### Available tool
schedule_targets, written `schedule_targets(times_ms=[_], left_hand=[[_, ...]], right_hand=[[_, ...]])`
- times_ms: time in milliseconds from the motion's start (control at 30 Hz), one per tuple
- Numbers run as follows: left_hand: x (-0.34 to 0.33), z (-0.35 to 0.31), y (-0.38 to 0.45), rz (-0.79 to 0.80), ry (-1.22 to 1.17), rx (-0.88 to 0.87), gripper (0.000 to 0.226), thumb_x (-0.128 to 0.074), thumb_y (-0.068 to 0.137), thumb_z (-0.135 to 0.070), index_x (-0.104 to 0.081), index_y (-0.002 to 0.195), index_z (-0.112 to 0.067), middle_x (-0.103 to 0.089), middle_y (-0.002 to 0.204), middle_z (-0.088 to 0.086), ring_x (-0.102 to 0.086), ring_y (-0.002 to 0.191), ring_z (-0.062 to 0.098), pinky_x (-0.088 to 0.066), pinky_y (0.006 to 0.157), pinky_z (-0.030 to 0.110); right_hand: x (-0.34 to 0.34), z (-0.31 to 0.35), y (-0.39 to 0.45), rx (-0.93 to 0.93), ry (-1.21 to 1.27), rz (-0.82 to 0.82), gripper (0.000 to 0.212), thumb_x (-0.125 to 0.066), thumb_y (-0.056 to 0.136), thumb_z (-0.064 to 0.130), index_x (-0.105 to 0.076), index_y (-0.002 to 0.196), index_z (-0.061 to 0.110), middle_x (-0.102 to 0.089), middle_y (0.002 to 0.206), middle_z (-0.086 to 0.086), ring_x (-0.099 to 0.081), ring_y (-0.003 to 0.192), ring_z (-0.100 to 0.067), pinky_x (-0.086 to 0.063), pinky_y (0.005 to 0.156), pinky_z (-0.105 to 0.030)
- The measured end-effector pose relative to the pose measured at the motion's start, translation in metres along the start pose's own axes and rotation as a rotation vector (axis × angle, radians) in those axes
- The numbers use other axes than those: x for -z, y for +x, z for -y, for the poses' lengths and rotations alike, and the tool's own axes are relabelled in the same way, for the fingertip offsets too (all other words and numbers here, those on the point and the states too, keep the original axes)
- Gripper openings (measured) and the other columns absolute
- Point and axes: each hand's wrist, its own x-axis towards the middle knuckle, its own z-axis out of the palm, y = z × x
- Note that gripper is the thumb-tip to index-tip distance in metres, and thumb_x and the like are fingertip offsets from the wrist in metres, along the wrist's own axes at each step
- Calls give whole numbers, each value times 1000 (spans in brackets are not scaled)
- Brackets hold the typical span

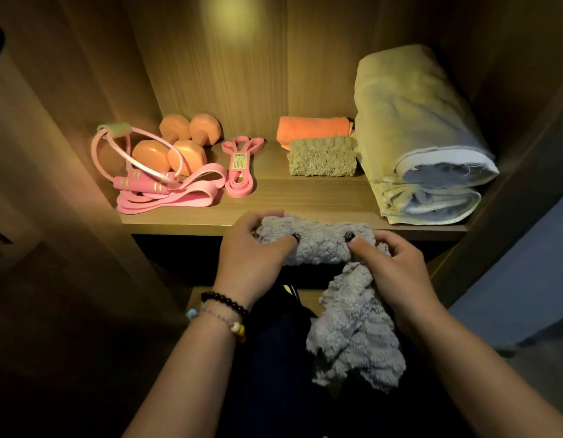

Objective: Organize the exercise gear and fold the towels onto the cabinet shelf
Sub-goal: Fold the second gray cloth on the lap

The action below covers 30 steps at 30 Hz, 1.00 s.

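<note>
From the head camera, both hands hold a fluffy grey towel (318, 240) at the front edge of the cabinet shelf (305, 197). The left hand (254, 248) has its fingers (264, 218) curled around the left end of the rolled part. The right hand (397, 267) has its fingers (362, 245) pinching the right end. The rest of the towel hangs down below the right fingers.

Past the fingers, on the shelf, lie a small tan towel (321, 156) and an orange towel (313, 128) just behind it. To the right of them is a big folded yellow towel (412, 121). Far to the left of the fingers are two orange dumbbells (175, 147), a pink jump rope (138, 181) and pink stretch bands (239, 165).
</note>
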Motion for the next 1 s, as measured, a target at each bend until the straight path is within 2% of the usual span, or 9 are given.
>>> schedule_targets(times_ms=[100,167,233,400,500,667,733,867,1000], left_hand=[[-22,2,28,-12,60,-35,32,-70,75,-7,-69,100,-28,-63,82,1,-50,48,3,-43,47,22],[-35,6,44,-32,107,-72,31,-69,76,-10,-68,101,-29,-67,92,20,-64,73,32,-51,57,39],[-46,13,63,-47,165,-86,30,-68,77,-12,-66,101,-29,-66,106,22,-58,98,47,-53,75,50],[-67,31,116,-34,173,-112,29,-62,76,-3,-61,95,-26,-65,102,21,-55,63,26,-43,55,24],[-79,38,143,-14,157,-139,39,-57,76,3,-55,99,-27,-62,110,10,-54,81,20,-53,77,38],[-84,48,175,49,242,-204,77,-51,83,10,-26,149,-20,-22,150,6,-28,135,17,-22,102,13],[-87,54,183,74,295,-228,71,-49,87,9,-27,149,-15,-12,157,10,-16,145,22,-14,103,9],[-94,60,191,62,332,-330,55,-45,87,10,-42,138,-10,-16,155,15,-18,145,25,-11,101,4],[-100,59,198,112,364,-352,66,-42,89,9,-24,149,-10,-6,159,16,-10,147,24,-7,95,-1]], right_hand=[[-1,1,31,58,-38,-51,23,-71,85,26,-63,106,27,-52,103,18,-50,97,-3,-38,89,-28],[-4,-1,51,73,-93,-92,39,-71,86,25,-62,123,17,-55,117,9,-49,110,-8,-38,95,-28],[-9,-4,71,70,-142,-127,48,-70,86,25,-57,130,13,-56,132,0,-48,121,-14,-38,100,-29],[-21,-9,114,57,-287,-146,49,-67,88,24,-53,133,9,-54,135,-6,-49,123,-21,-39,97,-31],[-28,-11,137,54,-374,-197,50,-65,89,28,-51,134,9,-54,135,-8,-50,122,-25,-41,98,-36],[-48,-10,167,160,-639,-248,39,-53,96,28,-52,131,11,-65,114,-15,-59,104,-36,-48,78,-38],[-50,-11,176,217,-679,-243,38,-50,97,27,-53,132,13,-66,113,-17,-60,101,-37,-49,77,-38],[-52,-14,183,279,-772,-302,43,-47,99,26,-45,141,14,-65,114,-18,-60,102,-38,-49,75,-41],[-58,-20,179,307,-794,-403,43,-44,99,27,-30,139,17,-66,95,-19,-62,75,-36,-53,61,-45]])
